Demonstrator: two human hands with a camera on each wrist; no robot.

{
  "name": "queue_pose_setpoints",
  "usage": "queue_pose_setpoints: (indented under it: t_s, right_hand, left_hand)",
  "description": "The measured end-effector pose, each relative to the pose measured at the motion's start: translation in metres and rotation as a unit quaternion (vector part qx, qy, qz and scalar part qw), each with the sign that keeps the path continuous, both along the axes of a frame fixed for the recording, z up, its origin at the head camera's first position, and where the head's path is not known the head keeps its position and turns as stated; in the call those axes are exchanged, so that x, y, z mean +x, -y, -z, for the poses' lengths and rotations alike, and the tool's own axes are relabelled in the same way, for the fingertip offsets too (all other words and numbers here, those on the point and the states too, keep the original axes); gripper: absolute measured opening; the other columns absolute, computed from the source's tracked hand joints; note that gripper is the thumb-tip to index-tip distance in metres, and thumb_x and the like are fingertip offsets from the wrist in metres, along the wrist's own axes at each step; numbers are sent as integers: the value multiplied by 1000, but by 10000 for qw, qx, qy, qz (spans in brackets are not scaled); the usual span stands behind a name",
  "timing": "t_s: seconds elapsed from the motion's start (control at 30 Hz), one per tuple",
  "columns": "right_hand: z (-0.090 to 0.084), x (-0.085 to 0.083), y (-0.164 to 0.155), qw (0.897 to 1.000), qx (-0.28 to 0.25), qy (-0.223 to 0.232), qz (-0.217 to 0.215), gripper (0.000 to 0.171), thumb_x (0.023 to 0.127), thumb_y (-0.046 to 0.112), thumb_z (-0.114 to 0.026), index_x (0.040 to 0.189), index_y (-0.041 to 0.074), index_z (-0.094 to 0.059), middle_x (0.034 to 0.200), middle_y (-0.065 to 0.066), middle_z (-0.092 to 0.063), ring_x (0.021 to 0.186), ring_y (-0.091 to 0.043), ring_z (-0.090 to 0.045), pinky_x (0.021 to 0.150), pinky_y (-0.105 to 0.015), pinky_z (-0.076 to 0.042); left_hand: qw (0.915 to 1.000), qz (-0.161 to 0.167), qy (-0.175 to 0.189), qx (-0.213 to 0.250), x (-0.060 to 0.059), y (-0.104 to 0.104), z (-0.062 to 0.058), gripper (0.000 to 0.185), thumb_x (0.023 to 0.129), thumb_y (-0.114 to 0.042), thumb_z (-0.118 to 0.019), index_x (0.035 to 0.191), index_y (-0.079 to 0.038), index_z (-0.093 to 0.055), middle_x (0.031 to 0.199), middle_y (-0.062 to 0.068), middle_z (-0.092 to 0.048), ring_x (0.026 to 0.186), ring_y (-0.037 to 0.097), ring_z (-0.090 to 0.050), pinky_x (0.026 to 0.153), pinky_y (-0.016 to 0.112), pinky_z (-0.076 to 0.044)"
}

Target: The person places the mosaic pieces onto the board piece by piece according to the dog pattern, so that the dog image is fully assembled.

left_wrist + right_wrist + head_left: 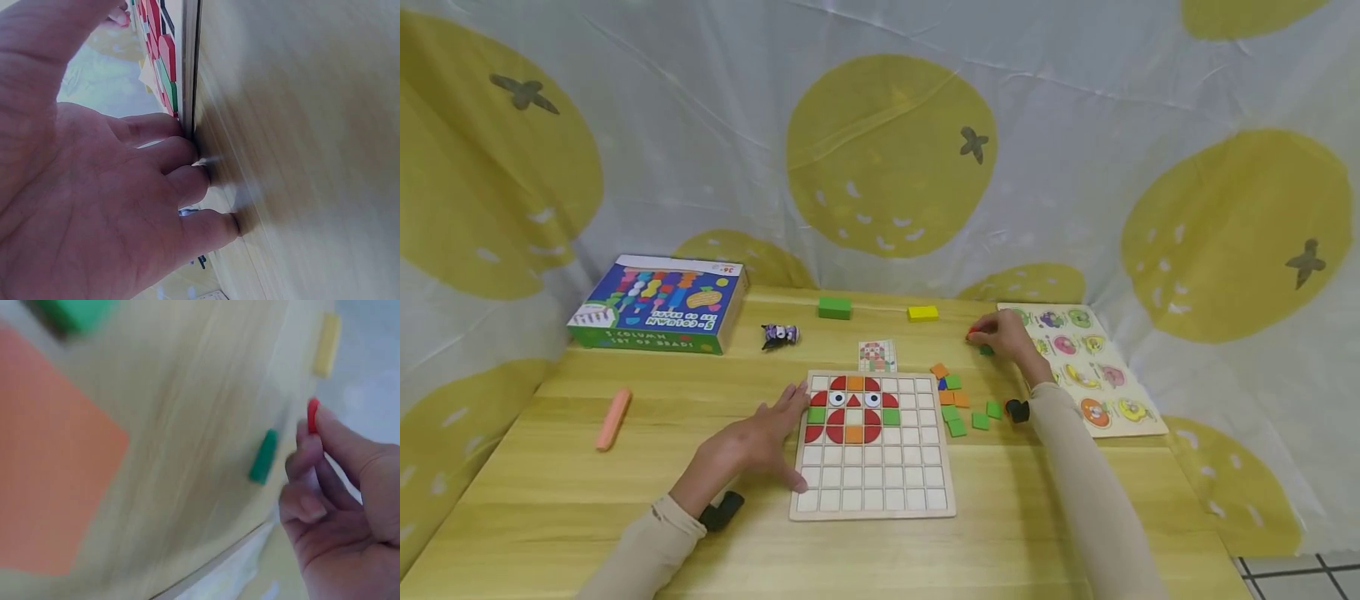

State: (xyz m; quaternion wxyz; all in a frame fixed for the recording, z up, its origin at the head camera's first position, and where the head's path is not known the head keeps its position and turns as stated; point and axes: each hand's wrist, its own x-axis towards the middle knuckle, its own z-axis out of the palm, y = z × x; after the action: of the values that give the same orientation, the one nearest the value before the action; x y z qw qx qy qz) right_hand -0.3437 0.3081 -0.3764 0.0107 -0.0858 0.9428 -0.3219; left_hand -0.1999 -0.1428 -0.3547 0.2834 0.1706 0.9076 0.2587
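Observation:
A square wooden grid board (pixel 915 477) lies on the table, its upper left part filled with red, orange, green and eye-marked tiles. Along its left edge rests my left hand (pixel 752 446), thumb spread over a lower corner. The left wrist view shows that hand's fingertips touching the board's side and the tabletop. My right hand (pixel 1009 337) is raised at the back right and pinches a small red tile (pixel 313 415) between thumb and fingers. Near it on the table is a dark green piece (pixel 264 457). A small picture card (pixel 877 356) lies just behind the board.
Loose green and orange tiles (pixel 981 421) are scattered right of the board. A fruit puzzle board (pixel 1123 412) lies beyond my right arm. Green (pixel 835 308) and yellow blocks (pixel 922 313), a small figure (pixel 780 335), a bead-set box (pixel 655 308) and an orange stick (pixel 614 419) surround the board.

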Motion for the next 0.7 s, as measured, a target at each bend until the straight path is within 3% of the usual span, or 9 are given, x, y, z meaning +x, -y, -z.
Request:
queue_pose_setpoints:
  t_s: [0.13, 0.23, 0.47, 0.7]
  right_hand:
    - [-9, 21, 9, 9973, -554, 177, -445, 21, 102, 8, -76, 116, -6, -80, 100, -21, -81, 72, -32, -73, 64, -35, -58]
    - [-12, 39, 21, 9919, -974, 366, -734, 18, 101, 6, -76, 114, -5, -81, 95, -18, -82, 69, -37, -72, 62, -38, -58]
    - [-10, 78, 57, 9834, -1217, 874, -1027, 5, 97, 13, -83, 98, 9, -84, 90, -3, -82, 77, -25, -76, 70, -30, -61]
    - [-6, 105, 85, 9713, -1562, 1039, -1463, 3, 96, 7, -83, 98, 5, -84, 92, -6, -81, 75, -22, -72, 69, -26, -59]
  left_hand:
    - [10000, 60, -42, 1, 0, 0, 0, 141, 72, -40, -102, 174, -6, -11, 180, 23, -4, 153, 70, -15, 116, 81, -30]
    - [9999, 81, -65, -15, 0, 0, 1, 142, 71, -41, -102, 173, -5, -10, 180, 24, -5, 153, 70, -15, 116, 81, -30]
    - [10000, 19, 23, -17, 1, 2, 0, 142, 71, -40, -102, 174, -6, -9, 180, 23, -4, 154, 70, -14, 116, 82, -29]
    - [10000, 7, 55, -14, 2, 2, 0, 141, 72, -39, -101, 174, -7, -8, 180, 22, -3, 154, 69, -13, 116, 81, -30]
